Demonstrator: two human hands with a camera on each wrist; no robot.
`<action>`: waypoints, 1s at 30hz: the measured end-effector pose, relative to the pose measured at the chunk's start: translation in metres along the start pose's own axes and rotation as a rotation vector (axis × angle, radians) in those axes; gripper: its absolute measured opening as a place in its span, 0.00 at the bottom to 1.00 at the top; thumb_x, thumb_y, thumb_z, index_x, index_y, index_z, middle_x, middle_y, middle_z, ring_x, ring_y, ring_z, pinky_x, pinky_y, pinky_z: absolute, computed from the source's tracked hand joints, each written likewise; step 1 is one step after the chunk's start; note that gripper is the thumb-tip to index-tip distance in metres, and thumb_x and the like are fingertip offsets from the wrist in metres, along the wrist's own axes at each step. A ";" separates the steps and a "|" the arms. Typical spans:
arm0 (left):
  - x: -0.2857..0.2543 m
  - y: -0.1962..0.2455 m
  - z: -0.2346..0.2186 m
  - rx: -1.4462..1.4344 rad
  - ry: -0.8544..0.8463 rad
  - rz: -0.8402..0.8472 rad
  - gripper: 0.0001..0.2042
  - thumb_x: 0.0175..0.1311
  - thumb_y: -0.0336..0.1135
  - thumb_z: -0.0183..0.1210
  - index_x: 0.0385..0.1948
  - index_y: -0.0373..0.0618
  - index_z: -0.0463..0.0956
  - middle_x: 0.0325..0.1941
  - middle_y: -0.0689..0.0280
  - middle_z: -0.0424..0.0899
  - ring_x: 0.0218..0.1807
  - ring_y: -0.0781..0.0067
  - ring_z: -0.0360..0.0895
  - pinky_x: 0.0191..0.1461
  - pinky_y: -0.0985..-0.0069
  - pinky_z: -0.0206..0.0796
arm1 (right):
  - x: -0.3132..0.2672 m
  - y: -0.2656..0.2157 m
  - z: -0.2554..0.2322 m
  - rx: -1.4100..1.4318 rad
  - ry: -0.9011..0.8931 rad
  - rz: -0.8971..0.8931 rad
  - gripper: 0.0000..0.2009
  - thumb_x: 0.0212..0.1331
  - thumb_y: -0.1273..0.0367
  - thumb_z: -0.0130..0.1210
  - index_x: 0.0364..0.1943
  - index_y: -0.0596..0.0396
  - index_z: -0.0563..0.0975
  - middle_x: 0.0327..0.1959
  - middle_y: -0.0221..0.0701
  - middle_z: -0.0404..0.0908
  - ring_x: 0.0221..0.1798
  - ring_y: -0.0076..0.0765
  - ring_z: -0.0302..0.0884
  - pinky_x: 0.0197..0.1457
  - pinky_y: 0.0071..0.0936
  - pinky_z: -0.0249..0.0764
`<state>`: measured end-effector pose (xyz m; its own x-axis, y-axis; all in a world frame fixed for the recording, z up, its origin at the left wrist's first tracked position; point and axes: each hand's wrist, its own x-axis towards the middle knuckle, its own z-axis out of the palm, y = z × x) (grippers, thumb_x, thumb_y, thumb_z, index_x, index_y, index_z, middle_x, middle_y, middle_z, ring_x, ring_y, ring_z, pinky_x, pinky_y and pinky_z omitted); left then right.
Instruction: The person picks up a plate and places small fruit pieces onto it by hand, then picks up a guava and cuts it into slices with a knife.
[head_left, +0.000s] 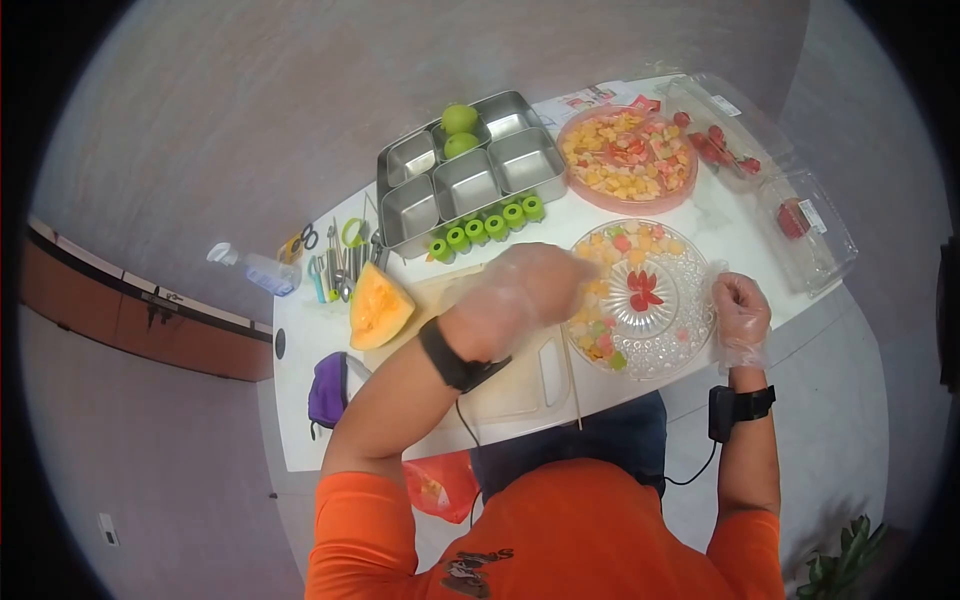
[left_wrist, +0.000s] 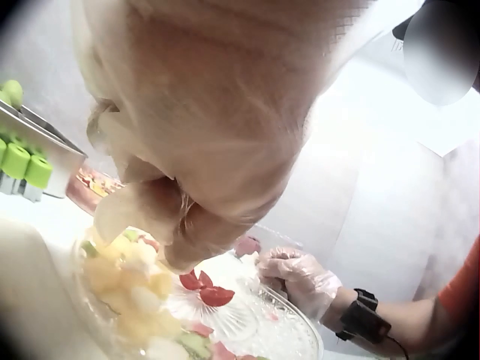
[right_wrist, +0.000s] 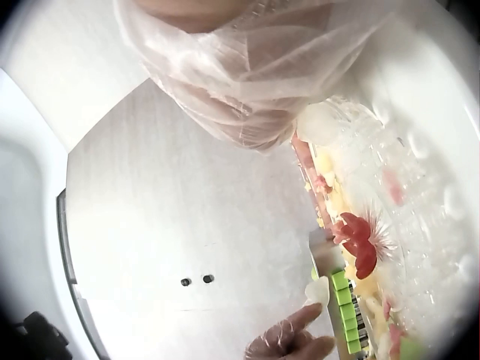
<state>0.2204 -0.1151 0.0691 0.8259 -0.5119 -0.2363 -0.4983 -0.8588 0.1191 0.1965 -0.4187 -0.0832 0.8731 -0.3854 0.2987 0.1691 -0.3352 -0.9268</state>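
White marbled tabletop bears a round clear plate; pale diced fruit lines it from seven to one o'clock, seemingly framing red petal-shaped slices. At nine, the plastic-gloved left hand hovers, finger grip unclear; at three, the gloved right hand curls, perhaps steadying, its hold hidden.

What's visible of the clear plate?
The plate looks like clear glass: round, with central rays and textured rim. It lies flat on the white table. Red pieces sit near its centre; yellow, pink and green pieces mostly line its left and far sides. Whether the left hand or right hand touches it is unclear.
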 end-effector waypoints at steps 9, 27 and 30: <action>0.026 0.019 0.020 0.211 -0.264 0.034 0.18 0.60 0.37 0.56 0.53 0.57 0.80 0.39 0.58 0.86 0.45 0.55 0.84 0.49 0.59 0.75 | 0.002 -0.004 -0.002 -0.044 -0.017 -0.038 0.06 0.56 0.76 0.62 0.37 0.59 0.83 0.28 0.24 0.80 0.30 0.17 0.72 0.36 0.17 0.71; -0.075 -0.108 0.026 0.071 0.036 -0.334 0.16 0.58 0.35 0.58 0.50 0.54 0.81 0.43 0.55 0.85 0.49 0.50 0.81 0.53 0.60 0.73 | 0.006 0.019 -0.006 0.018 -0.078 -0.058 0.06 0.59 0.76 0.60 0.40 0.59 0.82 0.34 0.23 0.80 0.35 0.17 0.71 0.41 0.16 0.69; -0.078 -0.108 0.044 0.038 0.073 -0.314 0.15 0.59 0.33 0.57 0.48 0.54 0.82 0.44 0.57 0.86 0.51 0.52 0.81 0.54 0.60 0.73 | 0.007 0.019 -0.005 -0.013 -0.065 -0.076 0.06 0.59 0.76 0.61 0.40 0.60 0.82 0.34 0.22 0.79 0.35 0.17 0.71 0.41 0.16 0.69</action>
<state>0.1983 0.0190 0.0322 0.9569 -0.2232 -0.1856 -0.2244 -0.9744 0.0147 0.2032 -0.4324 -0.0976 0.8858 -0.3018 0.3525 0.2306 -0.3730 -0.8987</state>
